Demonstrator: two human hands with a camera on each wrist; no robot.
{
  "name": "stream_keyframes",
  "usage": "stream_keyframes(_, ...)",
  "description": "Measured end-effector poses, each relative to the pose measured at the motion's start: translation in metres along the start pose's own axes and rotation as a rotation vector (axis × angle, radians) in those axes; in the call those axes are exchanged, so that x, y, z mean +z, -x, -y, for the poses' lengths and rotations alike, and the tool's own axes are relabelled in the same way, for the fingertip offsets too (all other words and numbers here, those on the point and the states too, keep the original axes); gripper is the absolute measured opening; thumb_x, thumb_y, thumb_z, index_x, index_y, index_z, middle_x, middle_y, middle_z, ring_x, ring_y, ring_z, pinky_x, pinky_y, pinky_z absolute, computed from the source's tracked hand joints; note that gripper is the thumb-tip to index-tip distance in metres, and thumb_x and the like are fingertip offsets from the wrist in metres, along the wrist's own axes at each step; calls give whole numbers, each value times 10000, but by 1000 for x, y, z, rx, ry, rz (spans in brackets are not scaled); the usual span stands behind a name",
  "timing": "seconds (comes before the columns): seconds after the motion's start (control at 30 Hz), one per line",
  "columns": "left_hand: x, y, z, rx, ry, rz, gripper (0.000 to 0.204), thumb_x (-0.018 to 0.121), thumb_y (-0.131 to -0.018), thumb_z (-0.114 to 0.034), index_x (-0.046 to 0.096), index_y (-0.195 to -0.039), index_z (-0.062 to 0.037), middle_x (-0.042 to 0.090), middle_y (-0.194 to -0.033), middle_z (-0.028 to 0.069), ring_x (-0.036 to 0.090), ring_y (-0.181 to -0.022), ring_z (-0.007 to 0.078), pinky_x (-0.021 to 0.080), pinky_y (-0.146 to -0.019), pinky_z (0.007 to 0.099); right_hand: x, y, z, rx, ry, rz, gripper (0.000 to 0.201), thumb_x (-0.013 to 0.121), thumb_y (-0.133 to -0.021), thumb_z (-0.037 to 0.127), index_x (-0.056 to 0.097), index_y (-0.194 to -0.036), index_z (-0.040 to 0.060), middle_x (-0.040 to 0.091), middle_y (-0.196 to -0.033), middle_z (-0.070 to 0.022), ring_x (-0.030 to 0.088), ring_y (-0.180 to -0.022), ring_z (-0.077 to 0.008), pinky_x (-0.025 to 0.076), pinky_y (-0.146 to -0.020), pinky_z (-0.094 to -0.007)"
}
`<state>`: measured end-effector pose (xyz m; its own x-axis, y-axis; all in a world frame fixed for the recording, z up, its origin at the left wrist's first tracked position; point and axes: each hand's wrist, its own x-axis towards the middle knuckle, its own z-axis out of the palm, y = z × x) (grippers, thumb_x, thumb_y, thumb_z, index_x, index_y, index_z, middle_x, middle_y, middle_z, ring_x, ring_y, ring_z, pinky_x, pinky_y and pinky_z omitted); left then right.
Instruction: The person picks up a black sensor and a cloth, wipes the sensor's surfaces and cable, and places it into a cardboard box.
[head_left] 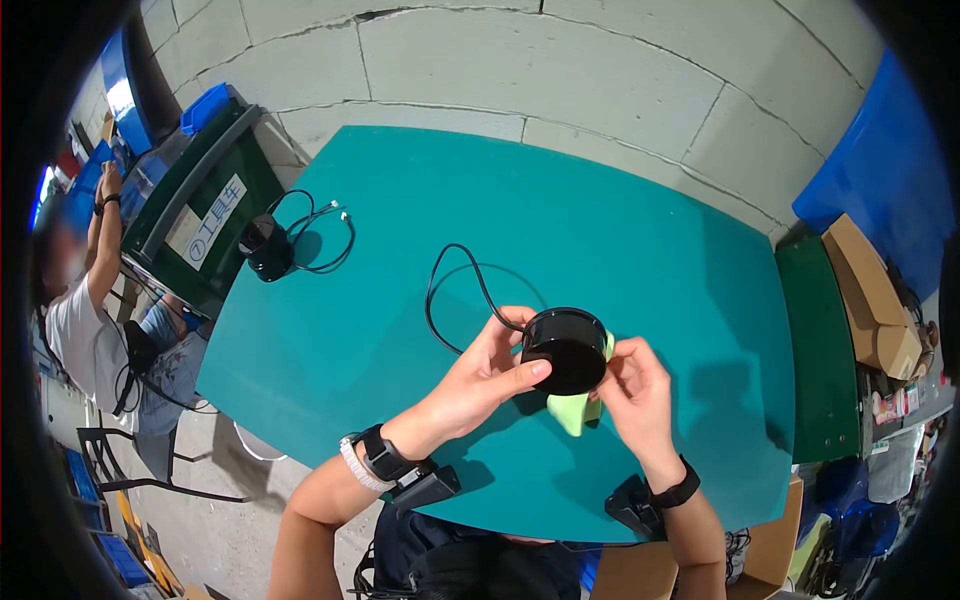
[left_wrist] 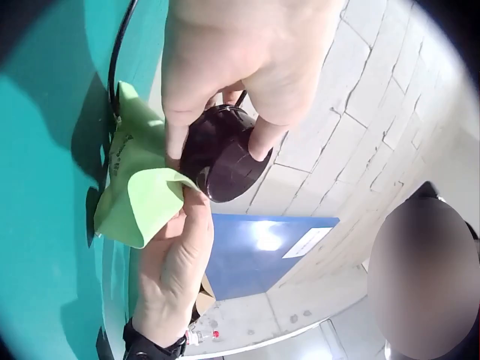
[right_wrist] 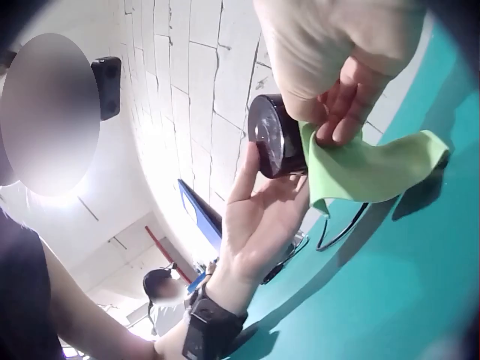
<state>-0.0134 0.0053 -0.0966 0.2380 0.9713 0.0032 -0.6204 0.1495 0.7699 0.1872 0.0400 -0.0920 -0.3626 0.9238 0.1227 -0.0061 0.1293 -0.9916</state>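
Note:
My left hand (head_left: 478,378) grips a glossy black cylindrical device (head_left: 566,352) above the table, thumb on its face and fingers behind it. A black cable (head_left: 432,290) runs from the device and loops over the table. On the device's other side, my right hand (head_left: 638,393) pinches a light green cloth (right_wrist: 360,171) between thumb and fingers. The cloth hangs down beside the device, and small dark print shows on it in the left wrist view. In the right wrist view, the right fingertips (right_wrist: 341,133) are right at the device's edge, over the cloth.
A second black device (head_left: 265,248) with a coiled cable stands at the table's left. Beyond it are a dark green tool cart (head_left: 205,225) and another person (head_left: 95,330). Cardboard boxes (head_left: 870,300) sit to the right of the green table (head_left: 420,190); a block wall rises behind.

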Motion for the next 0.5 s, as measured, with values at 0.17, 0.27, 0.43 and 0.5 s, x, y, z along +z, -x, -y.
stream_keyframes(0.17,0,1,-1,41,-252,41,423,656,-863,-62,416,-1210,-87,461,-1157,22,495,-1096,124,456,-860,276,-5,-2,4,-114,44,-124,87,524,-882,-56,499,-953,-14,629,-810,-49,604,-720,-85,482,-625,-225)
stream_keyframes(0.27,0,0,-1,43,-204,21,428,670,-849,-49,425,-1199,-79,466,-1151,25,505,-1093,128,455,-864,277,-6,-1,2,-105,45,-101,92,527,-885,-46,495,-964,-15,631,-813,-48,598,-722,-78,480,-630,-223)
stream_keyframes(0.43,-2,-1,0,8,-98,-22,435,681,-835,-34,428,-1187,-77,478,-1131,22,524,-1078,136,458,-874,282,-4,-3,-1,2,12,-12,108,534,-885,-37,502,-986,-16,641,-839,-55,598,-730,-75,477,-635,-224)
stream_keyframes(0.5,-2,-2,0,32,-104,-14,437,684,-831,-31,429,-1182,-78,482,-1124,22,526,-1073,134,462,-867,279,-6,-3,-1,-60,66,-66,90,548,-877,-39,522,-961,-20,632,-832,-49,587,-725,-77,471,-647,-226)
